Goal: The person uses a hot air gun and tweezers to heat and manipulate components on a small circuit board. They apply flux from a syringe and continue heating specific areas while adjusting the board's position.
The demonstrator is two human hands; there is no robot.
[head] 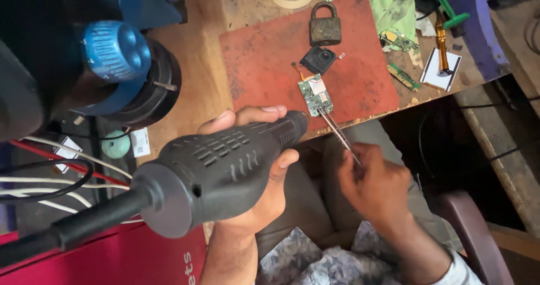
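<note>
1. Left hand (264, 167) wrapped around thick dark grey plastic hot-air gun (216, 169), fingers closed over the ribbed barrel, nozzle end aimed toward the small green circuit board (315, 93).
2. Right hand (374, 186) pinching thin metal tweezers (339, 132), fingers narrow and closed on the handles; tweezer tips touching the near edge of the green circuit board.
3. Green circuit board lying flat on the worn red rubber mat (264, 54), near the mat's front edge, just beyond the gun's nozzle.
4. Small black square camera module (318, 59) just behind the board on the same mat, a thin orange flex strip between them.
5. Rusty grey metal padlock (325, 26) farther back on the mat, shackle shut.
6. Second narrow green circuit strip (403, 77) on the wooden surface (197, 88) to the right of the mat, beside a white card (441, 71) carrying a brass-coloured tool.
7. Crumpled light green cloth (396, 12) at the mat's far right corner.
8. Blue and black microscope head (121, 65) at the left, white and red cables beneath it.
9. Thick black cord (73, 229) trailing from the gun's rear toward the lower left.
</note>
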